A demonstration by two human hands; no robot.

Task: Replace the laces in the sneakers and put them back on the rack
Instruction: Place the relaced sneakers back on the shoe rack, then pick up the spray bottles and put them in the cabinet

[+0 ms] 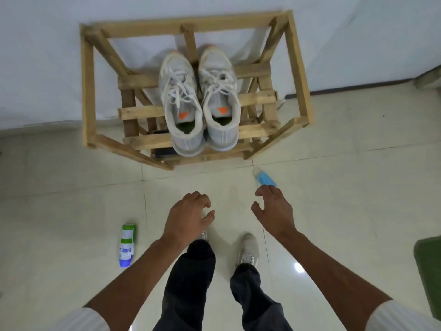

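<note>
Two grey-white sneakers with white laces and orange tongue tabs stand side by side on the wooden rack (296, 68), heels toward me: the left sneaker (182, 103) and the right sneaker (220, 99). Both are laced. My left hand (186, 216) and my right hand (274, 209) hover over the floor in front of the rack, fingers loosely curled, holding nothing. Neither hand touches the sneakers.
A green, white and blue tube (127, 244) lies on the tiled floor at left. A blue packet (265, 179) lies near the rack's front right corner, just beyond my right fingers. My own legs and shoes are below. A green mat (429, 263) is at the right edge.
</note>
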